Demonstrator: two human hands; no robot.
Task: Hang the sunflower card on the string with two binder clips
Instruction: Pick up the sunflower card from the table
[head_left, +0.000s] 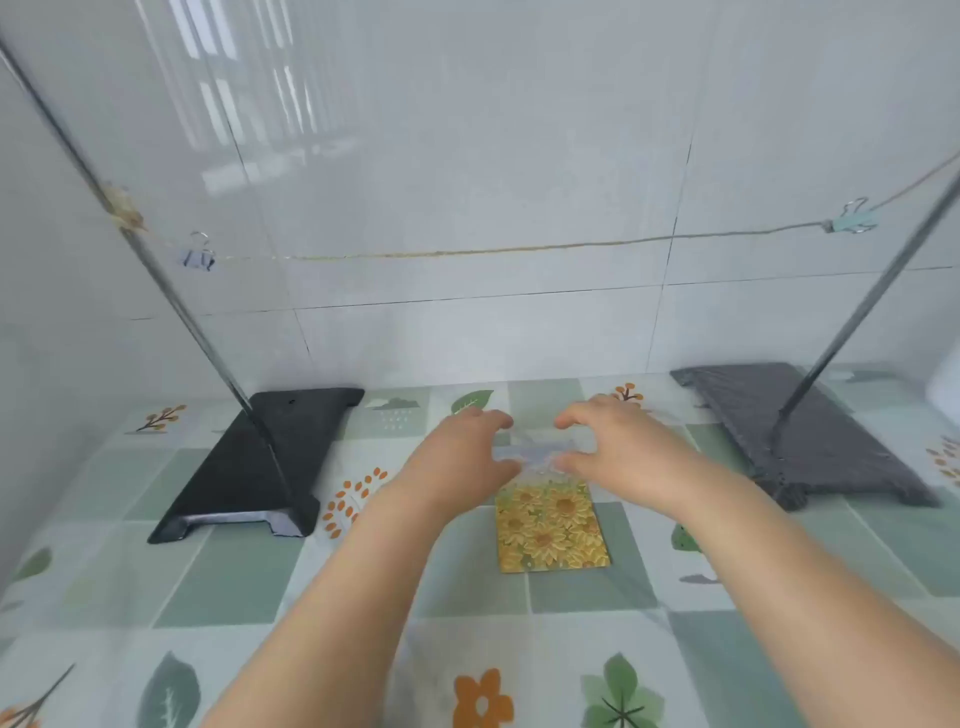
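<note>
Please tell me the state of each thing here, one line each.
sunflower card: flat on table, far end under hands
left hand: open, at card
right hand: open, at card
blue clip: on string
green clip: on string
string: stretched between stands

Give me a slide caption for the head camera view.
Both hands, left hand and right hand, reach for the sunflower card lying below the string.
</note>
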